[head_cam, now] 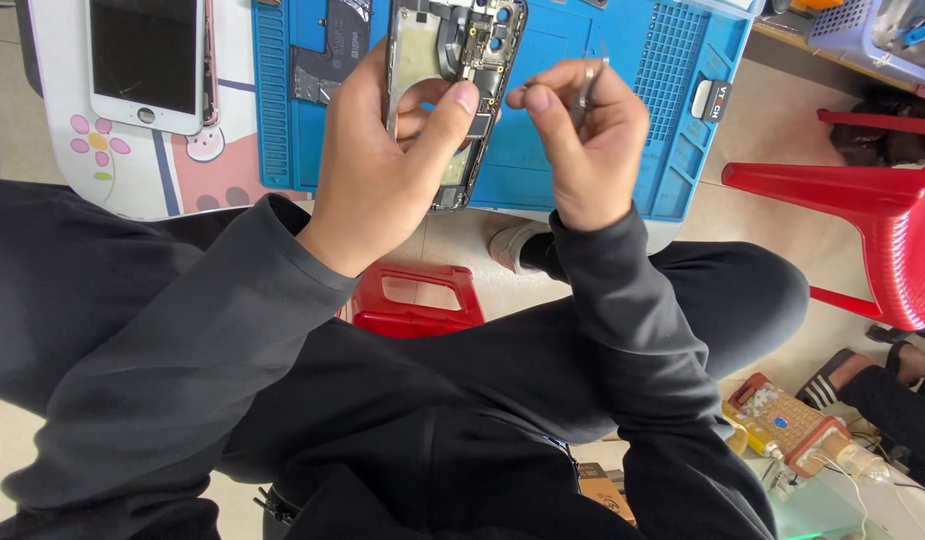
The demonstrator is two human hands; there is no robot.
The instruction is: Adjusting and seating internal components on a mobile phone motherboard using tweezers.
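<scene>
Gripping the opened dark smartphone chassis with exposed circuit boards in the left hand, fingers curled round its edge, tilted over the blue ridged silicone repair mat on the tabletop. Pinching slim metal tweezers in the right hand (tips close by the boards). Lying apart at the left: a white-fronted phone screen panel.

Both hands, left hand and right hand, are bare. Long dark charcoal sleeves end in plain snug cuffs. Dark trousers match; a zip shows near the bottom edge.
</scene>
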